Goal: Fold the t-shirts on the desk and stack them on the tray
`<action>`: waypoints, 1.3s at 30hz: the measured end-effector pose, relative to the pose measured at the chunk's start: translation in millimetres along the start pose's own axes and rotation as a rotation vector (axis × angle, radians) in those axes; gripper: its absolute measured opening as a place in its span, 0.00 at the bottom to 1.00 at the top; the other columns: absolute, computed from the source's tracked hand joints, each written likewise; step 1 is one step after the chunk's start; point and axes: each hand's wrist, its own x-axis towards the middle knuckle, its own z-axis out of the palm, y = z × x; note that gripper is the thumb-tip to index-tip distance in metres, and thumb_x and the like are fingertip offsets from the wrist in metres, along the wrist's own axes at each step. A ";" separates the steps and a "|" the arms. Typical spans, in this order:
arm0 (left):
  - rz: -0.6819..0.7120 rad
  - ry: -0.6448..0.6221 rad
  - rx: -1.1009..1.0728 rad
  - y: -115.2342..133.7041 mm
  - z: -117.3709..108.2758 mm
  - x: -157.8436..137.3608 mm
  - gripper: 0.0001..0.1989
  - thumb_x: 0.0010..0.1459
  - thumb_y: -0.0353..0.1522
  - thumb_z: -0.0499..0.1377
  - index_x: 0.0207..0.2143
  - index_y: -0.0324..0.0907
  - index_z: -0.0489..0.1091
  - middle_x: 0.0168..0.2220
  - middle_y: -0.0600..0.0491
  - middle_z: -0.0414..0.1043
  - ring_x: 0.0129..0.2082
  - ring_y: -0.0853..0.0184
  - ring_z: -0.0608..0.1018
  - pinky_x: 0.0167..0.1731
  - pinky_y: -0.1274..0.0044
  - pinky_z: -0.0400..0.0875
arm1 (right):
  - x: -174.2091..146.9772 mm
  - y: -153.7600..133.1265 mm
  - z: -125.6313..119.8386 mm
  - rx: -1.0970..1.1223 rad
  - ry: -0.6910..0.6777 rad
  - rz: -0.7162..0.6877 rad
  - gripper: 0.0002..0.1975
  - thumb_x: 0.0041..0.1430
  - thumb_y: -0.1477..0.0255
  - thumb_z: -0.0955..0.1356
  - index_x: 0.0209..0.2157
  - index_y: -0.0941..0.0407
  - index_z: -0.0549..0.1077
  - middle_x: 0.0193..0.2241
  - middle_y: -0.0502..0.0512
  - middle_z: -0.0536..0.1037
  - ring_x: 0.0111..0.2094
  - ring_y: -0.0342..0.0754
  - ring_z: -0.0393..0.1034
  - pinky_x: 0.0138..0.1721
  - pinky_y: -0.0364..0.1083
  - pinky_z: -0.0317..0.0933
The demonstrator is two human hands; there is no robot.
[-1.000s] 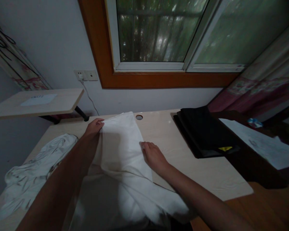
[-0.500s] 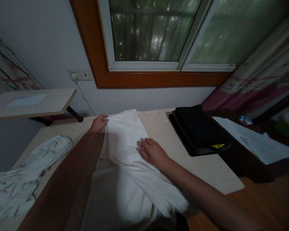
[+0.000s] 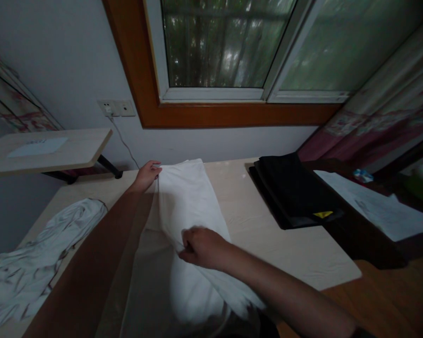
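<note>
A long white cloth (image 3: 186, 188) lies folded lengthwise on the table, its near end bunched and running down toward my body. My left hand (image 3: 147, 175) grips its far left corner between thumb and fingers. Over the middle of the cloth, my right hand (image 3: 200, 248) is closed, fingers pinched on a fold of the fabric. The cloth's exact kind cannot be made out; part of its near end is hidden under my right forearm.
A crumpled white cloth (image 3: 56, 244) lies on the left of the pale table (image 3: 285, 258). Folded black cloth (image 3: 289, 188) sits at the right, beside a paper sheet (image 3: 373, 204). A raised shelf (image 3: 81, 145) stands at the back left, and a window (image 3: 229, 51) is ahead.
My right hand has moved left and nearer to me across the white cloth, closing from loosely curled fingers to a pinch. My left hand stays at the far corner.
</note>
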 end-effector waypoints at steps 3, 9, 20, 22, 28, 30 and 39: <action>-0.024 -0.006 -0.017 0.1 0.0 -3.8 0.23 0.50 0.36 0.63 0.49 0.39 0.72 0.26 0.56 0.70 0.21 0.71 0.68 0.25 0.77 0.64 | 2.0 7.3 0.5 0.096 -0.065 -0.088 0.12 0.59 0.63 0.72 0.29 0.57 0.72 0.28 0.52 0.74 0.33 0.47 0.67 0.33 0.44 0.53; -0.042 -0.009 -0.049 0.5 0.7 -10.6 0.22 0.50 0.36 0.64 0.48 0.38 0.72 0.27 0.55 0.70 0.22 0.71 0.70 0.26 0.77 0.66 | 1.2 13.5 -2.1 0.332 -0.073 -0.053 0.12 0.54 0.69 0.75 0.30 0.56 0.68 0.29 0.47 0.67 0.33 0.44 0.61 0.32 0.42 0.50; 0.029 -0.005 -0.061 29.6 -2.9 -0.7 0.22 0.53 0.35 0.63 0.51 0.40 0.72 0.31 0.53 0.73 0.28 0.69 0.74 0.31 0.77 0.69 | 2.7 -32.1 -25.6 0.707 0.173 -0.007 0.09 0.53 0.73 0.75 0.35 0.56 0.72 0.27 0.45 0.67 0.28 0.40 0.60 0.30 0.40 0.54; 0.019 0.001 -0.044 26.7 -3.3 2.2 0.21 0.53 0.35 0.63 0.50 0.40 0.72 0.30 0.54 0.72 0.28 0.69 0.73 0.32 0.77 0.69 | 8.1 -36.2 -22.4 0.714 0.204 -0.042 0.11 0.53 0.72 0.75 0.38 0.56 0.75 0.30 0.47 0.70 0.30 0.41 0.63 0.32 0.41 0.58; -0.040 0.011 0.005 5.1 0.7 5.7 0.20 0.52 0.36 0.61 0.48 0.40 0.72 0.29 0.54 0.73 0.26 0.68 0.73 0.29 0.76 0.69 | 24.1 -31.6 5.9 0.647 0.104 -0.110 0.18 0.55 0.70 0.75 0.48 0.55 0.78 0.37 0.53 0.77 0.34 0.44 0.70 0.37 0.42 0.63; -0.042 0.017 0.027 0.0 2.2 7.5 0.20 0.52 0.36 0.61 0.48 0.40 0.72 0.30 0.53 0.73 0.26 0.68 0.73 0.29 0.77 0.69 | 27.4 -28.9 15.4 0.599 0.084 -0.134 0.20 0.55 0.71 0.74 0.51 0.55 0.78 0.38 0.54 0.77 0.36 0.45 0.71 0.39 0.43 0.64; 0.031 0.082 0.187 -10.3 5.6 14.5 0.19 0.53 0.35 0.61 0.49 0.42 0.73 0.32 0.53 0.75 0.32 0.65 0.76 0.36 0.76 0.69 | 31.7 -34.0 28.4 0.458 -0.029 -0.286 0.30 0.58 0.68 0.73 0.61 0.55 0.70 0.38 0.53 0.76 0.35 0.44 0.69 0.41 0.42 0.63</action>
